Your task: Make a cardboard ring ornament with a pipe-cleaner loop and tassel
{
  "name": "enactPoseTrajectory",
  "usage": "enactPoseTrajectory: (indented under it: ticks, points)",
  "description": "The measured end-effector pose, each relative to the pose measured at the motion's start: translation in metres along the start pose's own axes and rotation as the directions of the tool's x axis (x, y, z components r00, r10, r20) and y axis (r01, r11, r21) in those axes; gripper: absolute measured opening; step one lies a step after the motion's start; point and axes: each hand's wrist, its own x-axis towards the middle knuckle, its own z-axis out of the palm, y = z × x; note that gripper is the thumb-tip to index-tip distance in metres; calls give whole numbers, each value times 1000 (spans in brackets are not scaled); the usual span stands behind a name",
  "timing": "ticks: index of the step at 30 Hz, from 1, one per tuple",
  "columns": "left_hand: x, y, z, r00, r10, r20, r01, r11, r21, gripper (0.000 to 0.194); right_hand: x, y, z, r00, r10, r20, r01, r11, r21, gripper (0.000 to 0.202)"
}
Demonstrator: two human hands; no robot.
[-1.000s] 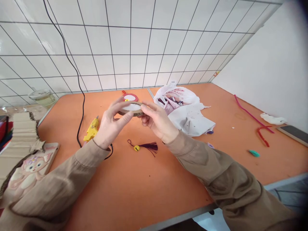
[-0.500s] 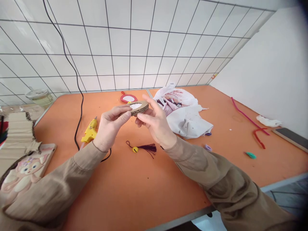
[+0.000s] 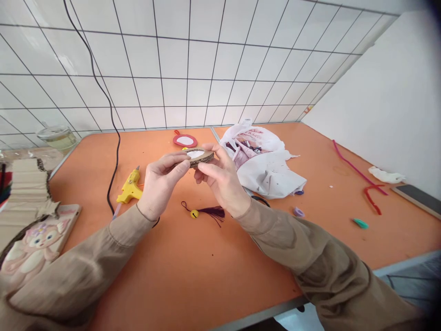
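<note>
Between both hands, above the orange table, is a round cardboard ring with a white middle, its corrugated edge facing me. My left hand pinches its left side, thumb at the front edge. On the right side, my right hand grips it with the thumb in front and fingers behind and below. Beneath the hands lies a dark tassel with a yellow bell and a cord loop. Beyond the ring rests a red round piece with a white centre.
A yellow glue gun lies left of my hands, near a black cable. Torn cardboard and a cartoon-printed case are at far left. A white plastic bag sits right, with pipe cleaners farther right.
My right index finger has come down onto the ring's far right edge; before, it was raised. The ring has tilted slightly, and both hands still hold it.
</note>
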Motion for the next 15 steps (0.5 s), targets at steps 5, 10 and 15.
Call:
enactPoseTrajectory:
  ticks: [5,10,15]
  points:
    - [0,-1,0,1000,13,3,-13,1000,25,15,1,-1,2,999,33,-44,-32,999,19,42]
    - [-2,-4,0,998,59,3,-59,995,77,15,1,-2,3,997,58,-60,-55,998,41,43]
    - [-2,-8,-1,993,116,17,-118,983,142,15,0,-3,3,996,73,-52,-69,995,66,43]
